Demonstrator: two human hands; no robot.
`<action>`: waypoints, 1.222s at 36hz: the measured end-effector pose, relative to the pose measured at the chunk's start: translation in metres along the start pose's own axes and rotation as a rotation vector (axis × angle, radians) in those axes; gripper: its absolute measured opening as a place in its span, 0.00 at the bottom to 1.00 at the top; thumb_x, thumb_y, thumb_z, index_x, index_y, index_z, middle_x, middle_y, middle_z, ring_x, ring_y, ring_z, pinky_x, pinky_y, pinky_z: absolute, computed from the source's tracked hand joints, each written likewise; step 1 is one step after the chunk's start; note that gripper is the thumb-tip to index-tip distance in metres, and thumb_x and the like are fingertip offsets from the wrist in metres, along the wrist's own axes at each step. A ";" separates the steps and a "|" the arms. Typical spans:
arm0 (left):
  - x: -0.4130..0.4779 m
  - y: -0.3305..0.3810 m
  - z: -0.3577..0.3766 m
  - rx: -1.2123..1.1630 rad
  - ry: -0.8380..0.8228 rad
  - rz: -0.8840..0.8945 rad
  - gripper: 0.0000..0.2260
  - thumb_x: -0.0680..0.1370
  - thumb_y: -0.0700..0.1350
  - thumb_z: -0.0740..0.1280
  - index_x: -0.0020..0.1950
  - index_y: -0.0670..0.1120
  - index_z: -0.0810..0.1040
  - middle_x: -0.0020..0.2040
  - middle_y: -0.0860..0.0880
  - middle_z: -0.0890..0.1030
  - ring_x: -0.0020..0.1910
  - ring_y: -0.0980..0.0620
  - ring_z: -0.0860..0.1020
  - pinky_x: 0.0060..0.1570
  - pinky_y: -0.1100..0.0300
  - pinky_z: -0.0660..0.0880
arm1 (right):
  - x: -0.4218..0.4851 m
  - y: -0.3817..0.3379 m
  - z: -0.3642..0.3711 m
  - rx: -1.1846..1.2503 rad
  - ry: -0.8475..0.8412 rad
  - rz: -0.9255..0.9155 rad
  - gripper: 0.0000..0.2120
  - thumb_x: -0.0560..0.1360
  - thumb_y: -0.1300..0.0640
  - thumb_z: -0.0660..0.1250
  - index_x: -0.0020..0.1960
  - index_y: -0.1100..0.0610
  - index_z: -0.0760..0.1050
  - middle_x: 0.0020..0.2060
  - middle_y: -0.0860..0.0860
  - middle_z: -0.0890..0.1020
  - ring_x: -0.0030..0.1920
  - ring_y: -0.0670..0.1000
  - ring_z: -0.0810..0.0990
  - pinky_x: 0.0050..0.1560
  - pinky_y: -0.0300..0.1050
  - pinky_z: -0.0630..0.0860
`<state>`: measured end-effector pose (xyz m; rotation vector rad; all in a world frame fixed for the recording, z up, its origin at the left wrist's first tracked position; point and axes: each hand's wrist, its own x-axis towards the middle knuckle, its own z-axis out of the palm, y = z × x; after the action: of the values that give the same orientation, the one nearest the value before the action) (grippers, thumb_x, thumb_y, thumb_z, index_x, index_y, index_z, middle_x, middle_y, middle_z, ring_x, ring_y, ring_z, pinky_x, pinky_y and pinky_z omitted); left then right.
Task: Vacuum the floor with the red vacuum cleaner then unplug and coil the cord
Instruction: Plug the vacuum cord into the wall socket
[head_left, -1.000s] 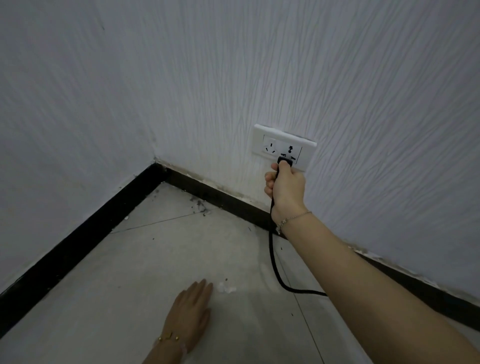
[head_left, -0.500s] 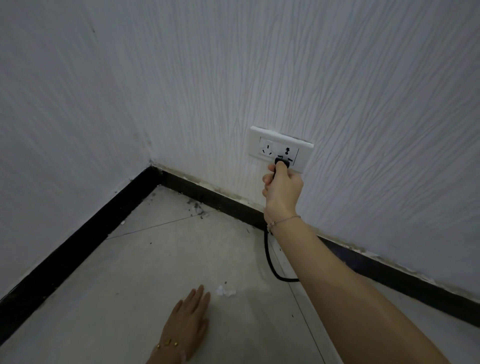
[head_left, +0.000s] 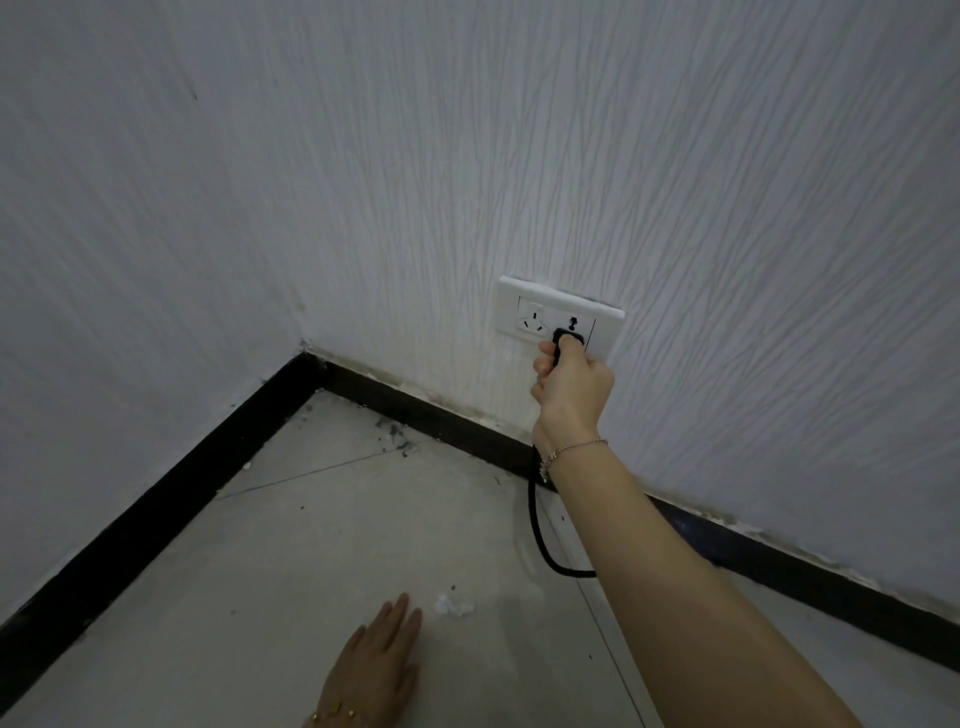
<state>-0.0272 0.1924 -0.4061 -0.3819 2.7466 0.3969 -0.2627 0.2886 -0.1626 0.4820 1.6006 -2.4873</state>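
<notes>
The left hand (head_left: 376, 670) lies flat on the floor (head_left: 249, 597), fingers straight. The right hand (head_left: 571, 387) pinches the black plug (head_left: 569, 340) seated in the wall socket (head_left: 558, 312). Its cord (head_left: 535, 519) hangs limp below. The plug looks rigid and probably snug, so grip its body, not the floppy cord.

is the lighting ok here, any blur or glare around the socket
Head view: dim and even, cool grey cast, corners darker; no glare; the socket plate, black plug and right hand are sharp; the wall goes soft toward the left edge.
</notes>
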 end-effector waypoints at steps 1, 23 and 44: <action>-0.001 0.001 -0.002 0.001 -0.006 -0.003 0.27 0.60 0.58 0.53 0.58 0.53 0.68 0.50 0.56 0.85 0.44 0.59 0.84 0.32 0.66 0.78 | -0.001 0.000 0.001 0.006 0.002 -0.002 0.13 0.78 0.61 0.61 0.35 0.57 0.73 0.29 0.51 0.74 0.25 0.44 0.68 0.18 0.33 0.61; -0.004 0.010 -0.025 0.170 -0.124 0.024 0.21 0.61 0.51 0.68 0.52 0.45 0.84 0.57 0.45 0.81 0.45 0.49 0.85 0.37 0.61 0.80 | 0.007 -0.038 -0.080 -0.678 -0.639 0.192 0.13 0.78 0.51 0.63 0.59 0.56 0.76 0.45 0.51 0.82 0.46 0.48 0.81 0.43 0.37 0.79; -0.152 0.306 -0.397 0.004 -0.227 0.217 0.17 0.80 0.49 0.56 0.68 0.50 0.70 0.61 0.51 0.78 0.57 0.51 0.78 0.54 0.60 0.74 | -0.165 -0.372 -0.348 -1.251 0.018 0.343 0.10 0.78 0.57 0.62 0.57 0.55 0.77 0.50 0.52 0.81 0.49 0.52 0.77 0.48 0.41 0.70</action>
<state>-0.0982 0.3822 0.0771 -0.0326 2.5714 0.4585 -0.1503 0.7521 0.0812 0.4770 2.3657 -0.9029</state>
